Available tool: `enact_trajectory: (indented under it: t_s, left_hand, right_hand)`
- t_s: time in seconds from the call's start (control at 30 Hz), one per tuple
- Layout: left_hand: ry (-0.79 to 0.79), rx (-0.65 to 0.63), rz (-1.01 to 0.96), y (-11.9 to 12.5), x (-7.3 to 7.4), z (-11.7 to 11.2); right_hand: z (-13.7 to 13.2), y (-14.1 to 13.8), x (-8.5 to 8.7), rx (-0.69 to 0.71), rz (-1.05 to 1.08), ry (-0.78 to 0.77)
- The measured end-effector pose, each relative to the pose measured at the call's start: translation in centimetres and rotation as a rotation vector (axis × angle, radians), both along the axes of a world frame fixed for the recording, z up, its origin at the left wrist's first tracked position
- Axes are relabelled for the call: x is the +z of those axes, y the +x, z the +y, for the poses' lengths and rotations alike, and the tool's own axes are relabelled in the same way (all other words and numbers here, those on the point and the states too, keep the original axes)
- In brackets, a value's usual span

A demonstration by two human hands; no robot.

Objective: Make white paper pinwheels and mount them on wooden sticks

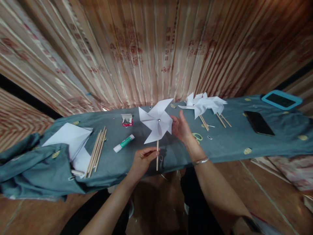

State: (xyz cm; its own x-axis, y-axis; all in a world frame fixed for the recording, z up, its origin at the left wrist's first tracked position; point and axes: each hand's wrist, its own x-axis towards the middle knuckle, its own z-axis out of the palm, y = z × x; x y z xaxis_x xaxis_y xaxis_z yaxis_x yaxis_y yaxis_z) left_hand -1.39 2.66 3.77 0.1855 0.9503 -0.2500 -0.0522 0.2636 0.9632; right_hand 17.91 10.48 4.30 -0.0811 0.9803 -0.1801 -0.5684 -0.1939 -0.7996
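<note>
A white paper pinwheel (156,119) on a thin wooden stick stands upright over the middle of the table, a small metal pin at its centre. My left hand (144,160) pinches the stick below the blades between thumb and fingers. Just right of the blades is my right hand (181,126), thumb raised and fingers apart; its fingertips are partly behind a blade, so I cannot tell whether they touch the paper. Left of the pinwheel lie a green-and-white glue stick (124,143) and a small open red box (127,120) of metal pins.
Several finished pinwheels (205,103) lie at the back right. Green-handled scissors (197,137) are partly behind my right arm. A black phone (259,123) and a blue-framed tablet (281,100) rest farther right. Wooden sticks (96,151) and white paper sheets (69,138) lie left on the green cloth (227,147).
</note>
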Motion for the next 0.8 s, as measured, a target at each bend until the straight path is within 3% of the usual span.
enact_trajectory:
  t_s: [0.37,0.8]
  left_hand:
    - [-0.023,0.051,-0.005,-1.5,-1.5,0.9]
    - [0.008,0.060,0.004,-0.6,-1.3,1.1]
  right_hand:
    - [-0.2,1.0,-0.9,0.021,-0.169,-0.015]
    - [-1.9,2.7,-0.8,0.088,-0.207,-0.029]
